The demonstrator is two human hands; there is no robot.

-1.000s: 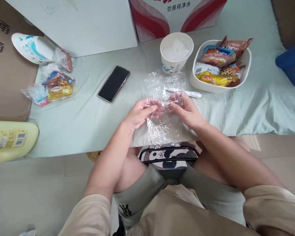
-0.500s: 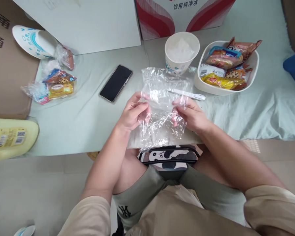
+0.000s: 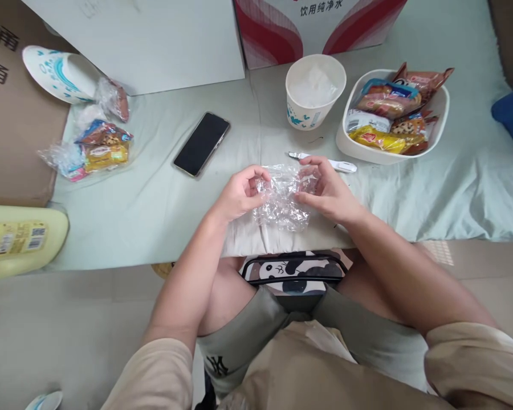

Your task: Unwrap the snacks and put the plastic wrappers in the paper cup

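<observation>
A crumpled clear plastic bag [image 3: 282,200] is between my hands, above the near edge of the cloth-covered table. My left hand [image 3: 243,193] grips its left side with bent fingers and thumb. On the other side, my right hand [image 3: 330,192] has its fingers and thumb curled round the bag. Just beyond the right fingers lies a white utility knife [image 3: 344,166], partly covered by them. A paper cup [image 3: 308,118] with white, translucent material [image 3: 315,85] inside stands behind the knife. To its right sits a white tub [image 3: 367,152] of wrapped snacks [image 3: 389,139].
A phone [image 3: 202,144] lies left of my hands. Farther left are bagged snacks [image 3: 106,152], a tipped paper cup [image 3: 55,74] and a yellow bottle [image 3: 21,239]. A white box [image 3: 154,40] and a red-and-white carton [image 3: 316,34] line the back. A panda-patterned case [image 3: 290,270] rests by my lap.
The plastic bag was spread wide between both hands and is now bunched into a smaller crumple. The knife and the cup's front have come out from behind the film.
</observation>
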